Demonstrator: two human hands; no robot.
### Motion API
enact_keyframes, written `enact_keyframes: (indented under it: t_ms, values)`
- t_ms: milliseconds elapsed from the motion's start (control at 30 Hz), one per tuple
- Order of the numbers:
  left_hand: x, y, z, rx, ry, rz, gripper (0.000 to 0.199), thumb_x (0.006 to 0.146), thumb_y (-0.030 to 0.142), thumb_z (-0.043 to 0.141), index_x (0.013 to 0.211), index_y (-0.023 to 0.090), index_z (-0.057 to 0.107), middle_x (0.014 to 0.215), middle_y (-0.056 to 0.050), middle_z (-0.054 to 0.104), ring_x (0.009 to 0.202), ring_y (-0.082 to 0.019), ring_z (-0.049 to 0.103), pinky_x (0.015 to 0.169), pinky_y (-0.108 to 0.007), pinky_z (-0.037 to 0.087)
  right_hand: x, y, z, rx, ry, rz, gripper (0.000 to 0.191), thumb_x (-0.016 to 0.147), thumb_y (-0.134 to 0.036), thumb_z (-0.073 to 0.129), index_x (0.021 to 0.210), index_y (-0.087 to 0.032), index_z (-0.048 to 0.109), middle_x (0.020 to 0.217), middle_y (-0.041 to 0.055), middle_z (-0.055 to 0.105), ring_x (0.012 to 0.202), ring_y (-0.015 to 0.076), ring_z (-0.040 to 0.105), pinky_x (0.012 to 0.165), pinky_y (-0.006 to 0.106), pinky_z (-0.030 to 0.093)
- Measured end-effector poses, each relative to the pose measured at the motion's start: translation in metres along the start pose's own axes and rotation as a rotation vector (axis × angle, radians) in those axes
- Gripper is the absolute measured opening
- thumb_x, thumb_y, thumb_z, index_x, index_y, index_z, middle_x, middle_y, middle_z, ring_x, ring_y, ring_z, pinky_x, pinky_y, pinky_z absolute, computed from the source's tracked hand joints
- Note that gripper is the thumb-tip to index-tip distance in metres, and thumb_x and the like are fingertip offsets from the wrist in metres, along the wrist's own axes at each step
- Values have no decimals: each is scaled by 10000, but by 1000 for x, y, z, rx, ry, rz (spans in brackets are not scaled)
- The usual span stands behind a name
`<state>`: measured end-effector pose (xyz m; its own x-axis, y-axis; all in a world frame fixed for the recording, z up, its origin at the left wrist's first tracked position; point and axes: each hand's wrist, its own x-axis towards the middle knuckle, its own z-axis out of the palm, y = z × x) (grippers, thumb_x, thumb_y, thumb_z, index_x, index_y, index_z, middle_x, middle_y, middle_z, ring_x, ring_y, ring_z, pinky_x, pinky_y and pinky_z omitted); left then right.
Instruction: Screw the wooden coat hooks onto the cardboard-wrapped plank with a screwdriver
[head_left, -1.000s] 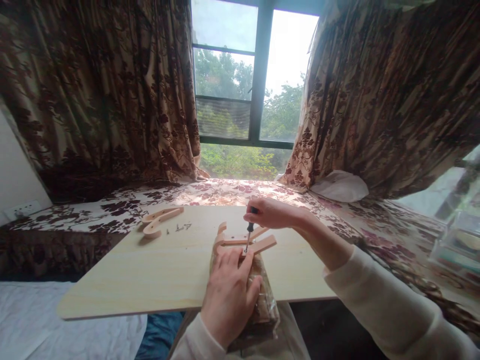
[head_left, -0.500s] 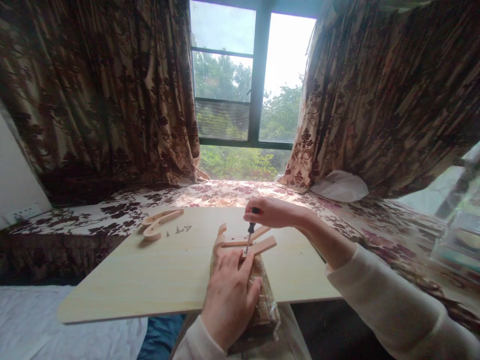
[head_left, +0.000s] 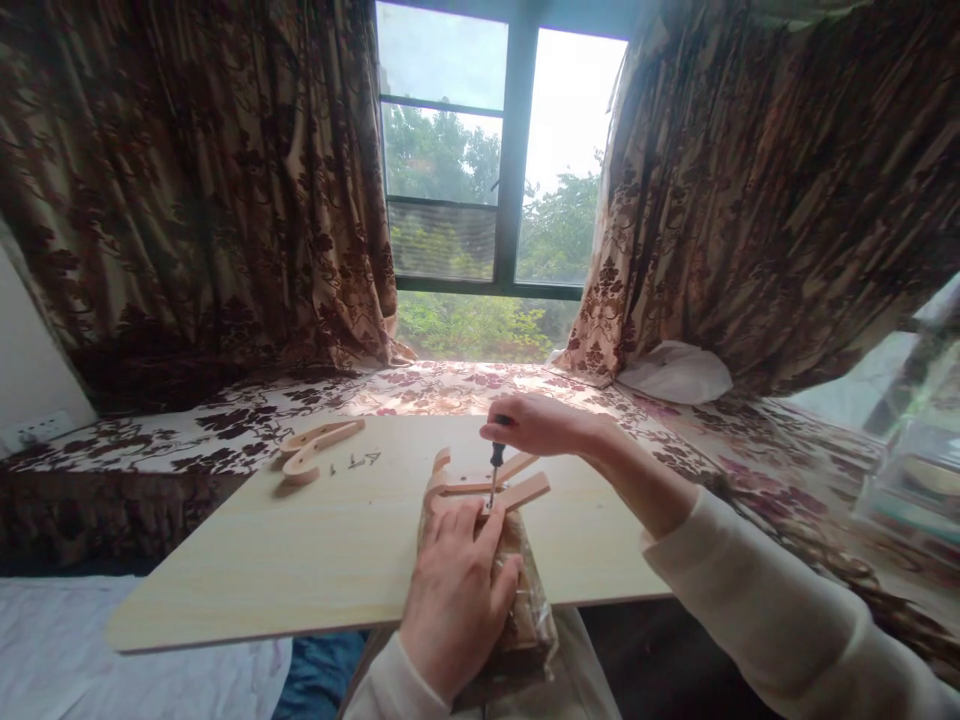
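My right hand (head_left: 536, 424) is closed round the dark handle of a screwdriver (head_left: 497, 456), which stands nearly upright. Its tip meets a light wooden piece (head_left: 527, 490) beside my left fingertips. With fingers spread, my left hand (head_left: 459, 590) lies flat over the near edge of that wood and presses on a brown block in clear plastic wrap (head_left: 529, 610). The wooden piece has a curved end at its left and rests on the wrapped block. Whatever is under my left palm is hidden.
Two curved wooden pieces (head_left: 306, 462) lie at the table's back left, with several small screws (head_left: 364, 460) beside them. The pale tabletop (head_left: 300, 570) ends in front of my lap. A white bag (head_left: 679, 372) sits on the floral cloth behind.
The whole view has shifted slightly. Both hands keep their places on the wood and the screwdriver, with no clear movement of the parts.
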<state>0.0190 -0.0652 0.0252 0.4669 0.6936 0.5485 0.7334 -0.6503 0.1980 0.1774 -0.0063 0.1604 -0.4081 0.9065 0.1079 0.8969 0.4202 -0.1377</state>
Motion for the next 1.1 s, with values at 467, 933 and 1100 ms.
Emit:
enact_keyframes:
  t_ms: [467,933,1100]
  values:
    - [2,1,-2,-1,-13,17,454,824,239,549,1272,167,521,1142,-94,548,1152,-282,460,1044,-496,370,-2,1,4,-74,-3,25,293,915,-350,543,1134,-160,586,1117,71,614,927,191,615,790,392,523]
    - [2,-1,-2,-3,-3,23,464,818,234,551,1276,174,514,1124,-88,551,1140,-281,467,1061,-498,351,-3,-2,5,-116,-1,20,288,915,-350,542,1127,-160,589,1112,72,616,925,189,615,793,393,521]
    - [2,0,-2,1,4,30,457,818,231,551,1271,178,516,1114,-88,553,1126,-273,479,1039,-496,378,-9,3,2,-88,-24,-15,265,918,-350,537,1094,-162,601,1075,62,628,895,176,619,775,378,524]
